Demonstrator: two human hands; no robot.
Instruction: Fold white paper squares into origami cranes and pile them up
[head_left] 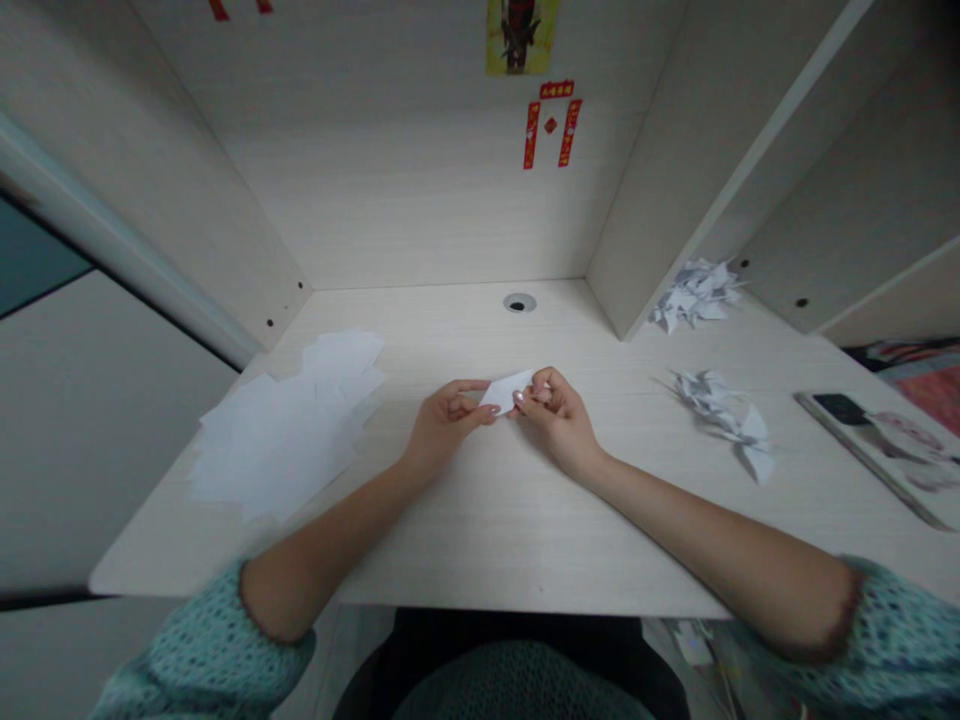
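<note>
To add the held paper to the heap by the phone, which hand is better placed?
Probably the right hand: it holds the paper by its right end and is nearer the heap. The left hand holds the other end, nearer the flat sheets.

The paper (505,392) is small, white and plain, slanting with its right end farther off than its left. Its visible outline is roughly four-sided. It is pinched at both ends, midway between left and right, the right end partly hidden.
</note>
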